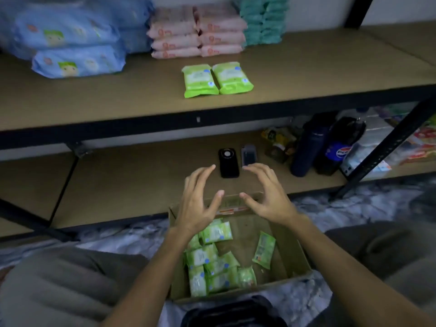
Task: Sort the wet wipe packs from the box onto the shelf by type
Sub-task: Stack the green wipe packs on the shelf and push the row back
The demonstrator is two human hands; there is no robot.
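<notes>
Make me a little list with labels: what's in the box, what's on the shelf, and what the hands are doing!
box: green packs, loosely piled
top shelf: two green packs side by side; blue packs, pink packs, teal packs behind
lower shelf: two phones, dark bottles
left hand: open, empty, above box
right hand: open, empty, above box

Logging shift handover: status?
Left hand and right hand open, empty, above box. Two green packs shelved; more remain boxed. Nothing blocking.
</notes>
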